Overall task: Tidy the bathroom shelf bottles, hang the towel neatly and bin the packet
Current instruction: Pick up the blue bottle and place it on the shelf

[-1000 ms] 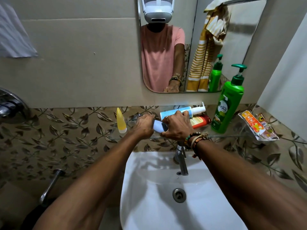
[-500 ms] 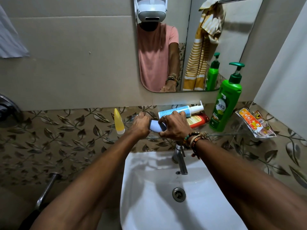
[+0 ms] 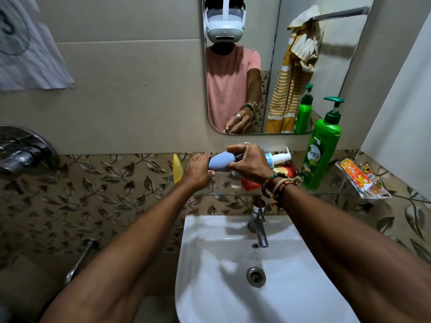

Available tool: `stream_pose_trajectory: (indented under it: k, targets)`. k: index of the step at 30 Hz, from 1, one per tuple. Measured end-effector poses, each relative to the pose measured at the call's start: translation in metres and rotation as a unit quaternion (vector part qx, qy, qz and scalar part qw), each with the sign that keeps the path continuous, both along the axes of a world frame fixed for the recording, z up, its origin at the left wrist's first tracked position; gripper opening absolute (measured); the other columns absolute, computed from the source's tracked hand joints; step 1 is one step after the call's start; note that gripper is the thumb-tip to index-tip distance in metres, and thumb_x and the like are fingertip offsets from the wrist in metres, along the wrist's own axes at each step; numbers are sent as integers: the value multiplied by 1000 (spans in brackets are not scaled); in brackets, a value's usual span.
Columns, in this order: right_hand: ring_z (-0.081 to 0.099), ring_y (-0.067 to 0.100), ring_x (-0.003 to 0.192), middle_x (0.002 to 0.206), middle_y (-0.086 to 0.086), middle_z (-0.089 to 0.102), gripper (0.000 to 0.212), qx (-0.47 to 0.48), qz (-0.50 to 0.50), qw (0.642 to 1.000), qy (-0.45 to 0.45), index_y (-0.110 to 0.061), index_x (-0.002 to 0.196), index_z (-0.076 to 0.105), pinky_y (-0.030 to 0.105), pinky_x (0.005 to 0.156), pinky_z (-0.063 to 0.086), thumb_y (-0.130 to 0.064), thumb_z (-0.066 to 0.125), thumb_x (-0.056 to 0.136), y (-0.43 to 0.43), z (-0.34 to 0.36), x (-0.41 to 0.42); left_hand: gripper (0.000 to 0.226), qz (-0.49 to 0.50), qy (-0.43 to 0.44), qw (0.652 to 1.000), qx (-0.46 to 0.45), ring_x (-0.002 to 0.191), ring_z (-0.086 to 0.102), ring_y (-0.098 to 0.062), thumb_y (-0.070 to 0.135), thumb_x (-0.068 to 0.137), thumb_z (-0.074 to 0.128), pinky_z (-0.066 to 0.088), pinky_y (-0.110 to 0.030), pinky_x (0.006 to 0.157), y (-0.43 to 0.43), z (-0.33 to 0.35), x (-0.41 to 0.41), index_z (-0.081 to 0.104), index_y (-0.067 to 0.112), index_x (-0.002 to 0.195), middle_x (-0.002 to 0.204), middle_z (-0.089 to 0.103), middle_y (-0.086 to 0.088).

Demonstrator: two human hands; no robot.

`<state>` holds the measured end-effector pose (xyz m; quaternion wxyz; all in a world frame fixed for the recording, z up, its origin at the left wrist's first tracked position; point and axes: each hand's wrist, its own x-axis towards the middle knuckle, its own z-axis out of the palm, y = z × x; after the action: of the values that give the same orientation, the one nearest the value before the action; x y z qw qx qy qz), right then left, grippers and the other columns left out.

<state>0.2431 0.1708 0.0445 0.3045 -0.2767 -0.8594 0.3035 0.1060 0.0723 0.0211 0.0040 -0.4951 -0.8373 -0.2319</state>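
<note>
Both my hands hold a pale blue tube [image 3: 220, 161] lying sideways above the glass shelf [image 3: 224, 194]. My left hand [image 3: 198, 170] grips its left end and my right hand [image 3: 248, 163] grips its right end. A yellow tube [image 3: 177, 168] stands on the shelf just left of my left hand. Behind my right hand lie a blue-and-white pump bottle [image 3: 278, 157] and a red bottle [image 3: 285, 170]. A tall green pump bottle [image 3: 320, 153] stands upright at the right. An orange packet [image 3: 360, 179] lies in a clear holder at the far right. The mirror reflects a yellow striped towel [image 3: 291, 85] bunched on a rail.
A white basin [image 3: 210, 264] with a chrome tap [image 3: 257, 223] sits below the shelf. A mirror [image 3: 268, 66] hangs on the wall above. Chrome shower fittings [image 3: 21, 150] are at the far left, and a white cloth [image 3: 25, 54] hangs at the upper left.
Both hands have lifted the pale blue tube a little higher off the shelf, and more of its body now shows between them. The other bottles have not moved.
</note>
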Motion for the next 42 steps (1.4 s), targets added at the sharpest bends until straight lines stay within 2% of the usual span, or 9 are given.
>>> stream_pose_trajectory:
  k: [3,7,13,17,23,26,30,35,42]
  targets:
    - [68,11,93,114,7,72,51,-28,0,999,35,-9,118,69,25,88,57,-13,80,69,-3,6,-3,49,-3,-12,1000,15,123,46,-32,20,88,65,35,-35,95,-7,5,3,48,16,134,130,54,-15]
    - [69,14,94,112,6,73,48,-48,-1,997,54,-12,116,70,32,90,57,-12,75,69,-11,11,-6,49,4,-18,999,29,118,51,-31,23,86,68,39,-36,91,-17,10,8,50,17,131,128,58,-13]
    - [68,12,94,111,4,73,42,-19,9,998,53,-15,115,71,26,87,57,-8,69,74,-26,15,-6,47,10,-62,996,58,112,59,-26,29,84,72,49,-42,92,-27,17,17,56,16,126,124,63,-9]
    - [66,13,95,112,5,72,41,2,21,999,48,-14,117,71,21,84,55,-7,68,77,-31,18,-7,43,4,-92,992,91,104,64,-22,22,83,73,53,-43,91,-33,26,18,60,15,123,118,67,-6]
    - [67,14,99,114,7,72,42,23,35,998,36,-11,118,70,21,86,54,-6,68,76,-36,18,-11,34,13,-114,986,121,100,65,-16,15,85,69,52,-28,80,-41,32,17,65,19,119,113,70,0]
    - [66,15,101,115,7,71,41,28,36,999,30,-11,118,70,21,87,53,-6,68,77,-37,17,-12,34,13,-133,984,119,104,65,-16,11,86,67,53,-32,86,-43,32,18,67,21,119,115,70,1]
    - [65,15,102,116,7,71,41,32,36,999,20,-10,120,69,18,83,50,-6,68,79,-37,17,-15,34,3,-159,981,111,108,63,-17,8,87,66,53,-34,86,-45,34,18,68,20,119,118,69,0]
    - [66,17,99,113,8,71,40,42,39,998,16,-10,119,69,27,86,56,-7,68,80,-36,15,-17,37,2,-177,979,98,113,60,-19,-2,87,60,53,-39,93,-45,34,18,69,18,117,120,68,-3]
    - [66,19,103,115,8,71,39,56,32,998,-13,-11,119,69,26,88,54,-9,67,81,-35,7,-27,42,14,-219,973,68,115,60,-26,-9,89,47,52,-47,97,-39,28,17,67,13,120,121,67,-9]
